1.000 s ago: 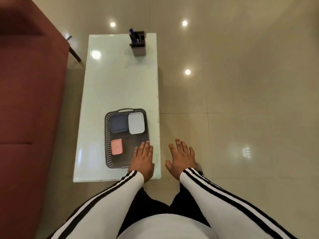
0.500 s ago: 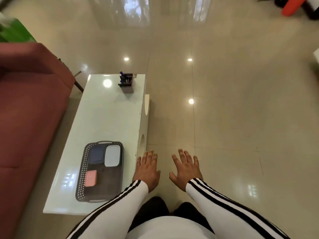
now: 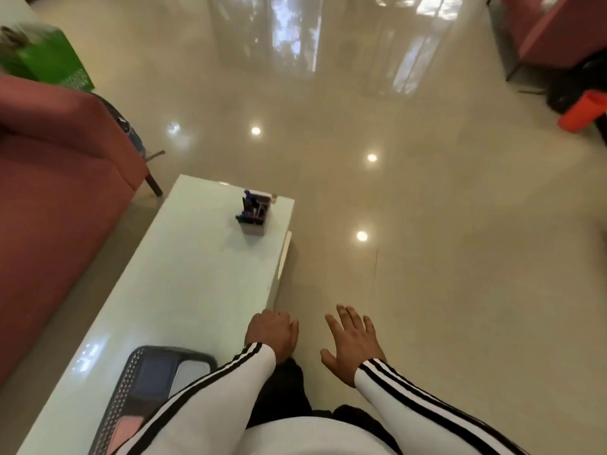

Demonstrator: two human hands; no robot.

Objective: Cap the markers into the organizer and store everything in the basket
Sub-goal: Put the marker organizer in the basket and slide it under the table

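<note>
We are holding our right hand (image 3: 353, 343) open; our left hand (image 3: 272, 333) is resting curled at the table's (image 3: 184, 290) right edge, grip unclear. The organizer (image 3: 254, 218) is standing near the far right corner, the basket (image 3: 126, 385) at the near edge, a sofa (image 3: 59, 192) flanking the left.

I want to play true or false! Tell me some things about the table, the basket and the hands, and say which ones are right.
1. The organizer stands on the white table. True.
2. The organizer is inside the basket. False: it stands at the far end of the table, and the basket sits at the near end, well apart from it.
3. The right hand holds a marker. False: it is empty, with its fingers spread.
4. There is a pink box in the basket. True.
5. The sofa beside the table is blue. False: it is reddish.
</note>
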